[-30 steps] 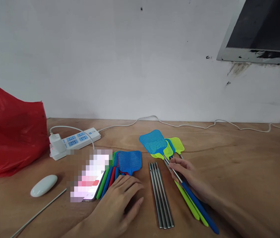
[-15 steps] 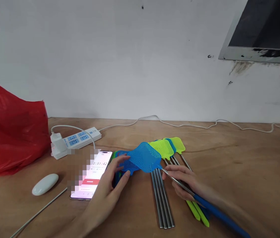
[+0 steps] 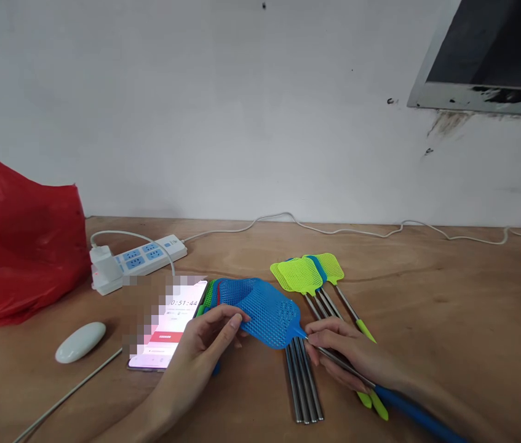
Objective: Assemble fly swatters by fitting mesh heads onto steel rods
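Blue swatter (image 3: 269,312) slants — head up-left, handle down-right — left hand (image 3: 209,338) pinching head, right hand (image 3: 341,351) gripping rod.

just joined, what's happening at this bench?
A person holds a blue fly swatter in both hands above a wooden table: the left hand pinches the mesh head's edge, the right hand grips the metal rod near the head. Under it lie loose steel rods. Assembled green swatters lie beyond, more swatter heads beside a lit phone.
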`<move>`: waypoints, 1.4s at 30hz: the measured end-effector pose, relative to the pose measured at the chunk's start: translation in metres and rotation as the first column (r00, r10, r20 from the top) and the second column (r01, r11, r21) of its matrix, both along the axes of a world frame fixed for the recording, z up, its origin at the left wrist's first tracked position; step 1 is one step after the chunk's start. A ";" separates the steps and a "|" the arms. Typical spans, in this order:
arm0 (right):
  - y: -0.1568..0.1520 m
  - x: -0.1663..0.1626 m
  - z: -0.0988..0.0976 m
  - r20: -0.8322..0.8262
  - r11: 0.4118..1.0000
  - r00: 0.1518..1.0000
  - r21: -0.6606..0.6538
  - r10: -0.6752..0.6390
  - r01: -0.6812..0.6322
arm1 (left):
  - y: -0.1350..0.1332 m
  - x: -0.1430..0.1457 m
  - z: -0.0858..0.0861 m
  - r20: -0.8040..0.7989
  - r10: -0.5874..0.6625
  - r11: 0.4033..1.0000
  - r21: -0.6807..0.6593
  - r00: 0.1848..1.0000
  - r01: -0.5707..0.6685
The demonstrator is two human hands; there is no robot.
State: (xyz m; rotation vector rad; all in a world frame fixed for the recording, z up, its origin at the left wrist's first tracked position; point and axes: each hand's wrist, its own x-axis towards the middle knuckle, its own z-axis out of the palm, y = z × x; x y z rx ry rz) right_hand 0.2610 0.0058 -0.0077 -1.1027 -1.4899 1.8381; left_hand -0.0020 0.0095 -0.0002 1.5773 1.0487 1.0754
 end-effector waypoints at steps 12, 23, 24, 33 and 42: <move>-0.005 -0.002 0.011 0.050 0.998 0.999 0.061 -0.005 0.002 | 0.002 0.000 -0.003 0.076 -0.012 0.996 -0.090 0.997 0.019; -0.002 -0.005 0.003 -0.146 0.996 0.989 -0.082 0.012 -0.024 | 0.003 0.001 -0.003 0.174 0.096 0.994 -0.061 0.980 -0.086; -0.003 -0.005 0.004 -0.184 0.992 0.983 -0.121 -0.001 -0.021 | 0.005 -0.001 -0.004 0.186 0.119 0.992 -0.056 0.975 -0.111; 0.007 0.003 0.000 -0.298 0.957 0.921 -0.218 -0.252 0.191 | 0.019 -0.015 -0.007 0.000 0.213 0.966 0.151 0.977 -0.211; 0.009 0.000 -0.008 -0.268 0.960 0.930 -0.193 -0.253 0.205 | 0.025 -0.020 -0.012 -0.245 0.272 0.940 0.274 0.931 -0.203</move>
